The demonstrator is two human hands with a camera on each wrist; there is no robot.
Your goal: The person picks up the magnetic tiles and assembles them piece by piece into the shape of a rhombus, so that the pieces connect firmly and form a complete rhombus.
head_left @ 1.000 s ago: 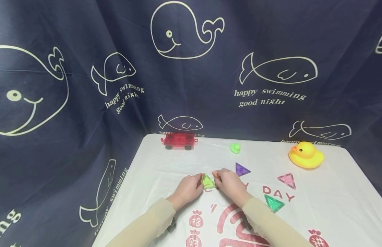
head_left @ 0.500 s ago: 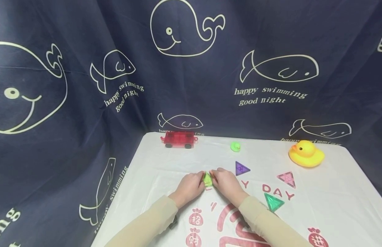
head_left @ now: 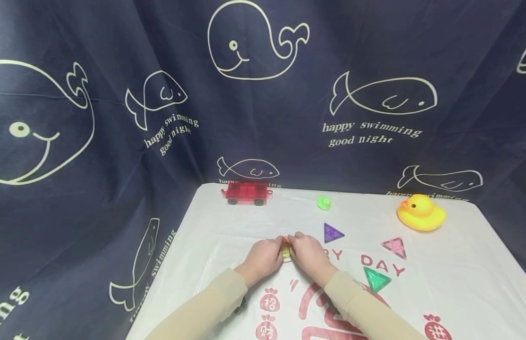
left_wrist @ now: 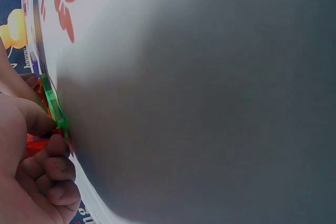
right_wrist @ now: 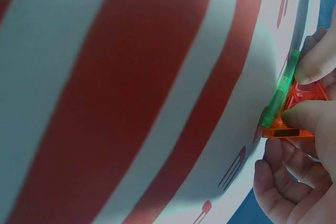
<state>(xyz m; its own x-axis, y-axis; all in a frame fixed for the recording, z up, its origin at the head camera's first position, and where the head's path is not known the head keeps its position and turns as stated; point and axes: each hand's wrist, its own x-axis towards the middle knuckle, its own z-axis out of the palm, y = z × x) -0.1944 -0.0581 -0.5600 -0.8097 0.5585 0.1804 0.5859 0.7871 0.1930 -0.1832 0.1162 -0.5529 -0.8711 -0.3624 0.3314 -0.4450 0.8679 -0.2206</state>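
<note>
Dark cloth [head_left: 263,127] backs your surface [head_left: 229,224] in the head view: one cart [head_left: 247,192], two ducks [head_left: 422,215], three triangles [head_left: 333,233], and one green tile [head_left: 286,253] between your left grip [head_left: 264,255] and right grip [head_left: 310,255]. Left wrist: you pinch one red tile [left_wrist: 35,145]. Right wrist: you pinch one orange tile [right_wrist: 289,132], touching the green.

Three translucent plastic tiles come together between two hands low over the white tabletop [head_left: 235,224], the left hand [head_left: 263,257] pinching the red tile [right_wrist: 310,92] and the right hand [head_left: 309,255] gripping the orange tile [right_wrist: 289,132] between thumb and fingers. The green tile [right_wrist: 282,90] lies lowest, its long edge turned to the right wrist camera, with the orange one seen edge-on at its near end. The red one, tilted above the green, shows an inner lattice; fingers partly hide the whole group
</note>
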